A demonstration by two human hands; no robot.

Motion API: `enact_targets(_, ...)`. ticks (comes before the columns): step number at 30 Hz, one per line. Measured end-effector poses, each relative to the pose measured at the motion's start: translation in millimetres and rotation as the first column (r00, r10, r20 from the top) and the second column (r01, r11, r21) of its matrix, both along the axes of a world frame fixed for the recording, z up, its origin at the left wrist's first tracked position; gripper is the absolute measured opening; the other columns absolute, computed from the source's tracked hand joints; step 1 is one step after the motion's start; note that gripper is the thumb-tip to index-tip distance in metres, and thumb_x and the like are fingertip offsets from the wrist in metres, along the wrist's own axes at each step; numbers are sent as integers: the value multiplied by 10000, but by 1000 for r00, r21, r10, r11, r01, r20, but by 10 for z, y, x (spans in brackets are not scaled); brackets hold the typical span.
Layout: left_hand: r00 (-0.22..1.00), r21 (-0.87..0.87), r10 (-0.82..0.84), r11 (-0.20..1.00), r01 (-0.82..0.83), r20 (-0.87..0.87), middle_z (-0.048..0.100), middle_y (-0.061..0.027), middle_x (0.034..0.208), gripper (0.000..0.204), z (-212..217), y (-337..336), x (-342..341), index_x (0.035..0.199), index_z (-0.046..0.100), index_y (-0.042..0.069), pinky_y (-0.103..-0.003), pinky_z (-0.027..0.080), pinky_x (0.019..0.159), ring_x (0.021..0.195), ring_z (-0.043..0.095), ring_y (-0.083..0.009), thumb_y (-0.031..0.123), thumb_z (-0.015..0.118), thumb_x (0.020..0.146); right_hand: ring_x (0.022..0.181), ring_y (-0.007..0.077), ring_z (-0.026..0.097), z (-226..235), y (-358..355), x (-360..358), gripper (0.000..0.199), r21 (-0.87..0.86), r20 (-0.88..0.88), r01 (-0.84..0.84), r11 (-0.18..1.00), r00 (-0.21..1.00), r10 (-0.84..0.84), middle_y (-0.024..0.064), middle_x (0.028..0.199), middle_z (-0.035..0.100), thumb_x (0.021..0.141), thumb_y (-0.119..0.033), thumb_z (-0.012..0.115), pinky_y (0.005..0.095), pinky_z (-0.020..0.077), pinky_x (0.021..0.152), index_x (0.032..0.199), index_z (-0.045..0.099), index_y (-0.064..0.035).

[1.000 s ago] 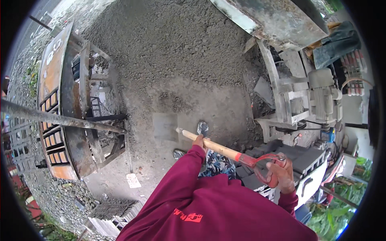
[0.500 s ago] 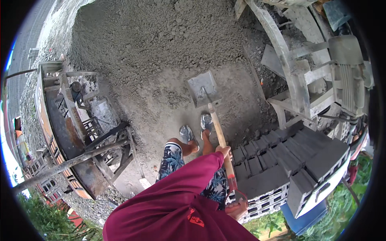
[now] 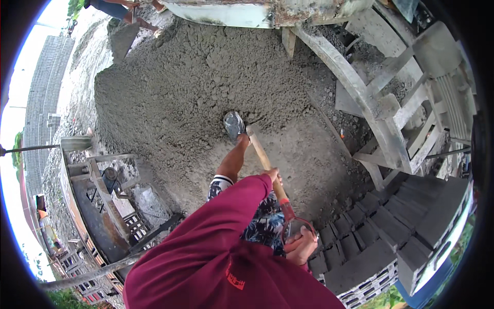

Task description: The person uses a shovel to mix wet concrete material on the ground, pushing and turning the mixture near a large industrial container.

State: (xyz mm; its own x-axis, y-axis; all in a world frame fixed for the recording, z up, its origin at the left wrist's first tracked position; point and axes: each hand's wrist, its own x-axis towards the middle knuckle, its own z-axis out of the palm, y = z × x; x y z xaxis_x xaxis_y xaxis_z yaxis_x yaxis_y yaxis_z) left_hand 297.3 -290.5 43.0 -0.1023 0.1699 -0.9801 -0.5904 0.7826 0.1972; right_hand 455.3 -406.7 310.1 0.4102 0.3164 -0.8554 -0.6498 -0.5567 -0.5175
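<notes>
I hold a shovel with a wooden shaft (image 3: 265, 157) and a red D-shaped grip (image 3: 294, 222). My left hand (image 3: 275, 178), at the end of a maroon sleeve, wraps the shaft about halfway down. My right hand (image 3: 301, 246) is closed on the grip near my waist. The blade is sunk out of sight in a large heap of grey damp cement mix (image 3: 206, 82). My foot in a grey shoe (image 3: 234, 125) presses down at the base of the shaft where it enters the heap.
Stacks of grey hollow blocks (image 3: 396, 232) stand at lower right. A rusty block-making machine (image 3: 105, 206) is at lower left, a weathered wooden frame (image 3: 370, 103) at right, a mixer drum (image 3: 257, 10) at top. Another person's legs (image 3: 118, 7) and shovel (image 3: 123, 38) are at the heap's far left.
The shovel blade lay in plain view on the heap before; now it is pushed into the mix with my foot on it. My view has swung toward the heap.
</notes>
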Motion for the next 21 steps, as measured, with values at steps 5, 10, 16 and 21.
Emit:
enact_targets(5, 968, -17, -250, 968, 250, -6, 597, -168, 922, 371, -200, -726, 232, 1066, 508, 36, -445, 537, 614, 787, 617, -301, 341, 558, 861, 387, 168, 429, -1018, -650, 432, 93, -94, 4, -11, 996, 1000, 11, 34, 537, 448, 747, -128, 572, 311, 387, 373, 714, 508, -69)
enact_targets(10, 814, -99, -564, 810, 578, 136, 542, -211, 1192, 593, -546, -582, -370, 1282, 434, 51, -486, 515, 798, 1087, 545, -333, 474, 509, 873, 481, 193, 550, -2425, -1307, 972, 86, -321, 151, -204, 925, 953, 263, 39, 593, 521, 744, -134, 586, 340, 432, 386, 734, 565, -51)
enact_targets(16, 983, -37, -153, 987, 157, 102, 575, -167, 1069, 596, -1803, 418, -923, 1196, 455, 8, -479, 499, 788, 957, 591, -293, 464, 586, 834, 481, 149, 498, -2340, -921, 598, 123, -504, 389, -22, 863, 887, 249, 31, 629, 505, 703, -138, 633, 302, 384, 410, 770, 633, -35)
enact_targets(21, 995, -89, -23, 996, 31, 94, 522, -74, 690, 216, -1843, 544, -1093, 871, 516, 52, -410, 496, 525, 531, 547, -209, 240, 617, 838, 452, 106, 379, -1462, -1066, -189, 99, -458, 662, 271, 847, 740, 121, -12, 563, 392, 713, -157, 610, 248, 322, 392, 709, 651, -67)
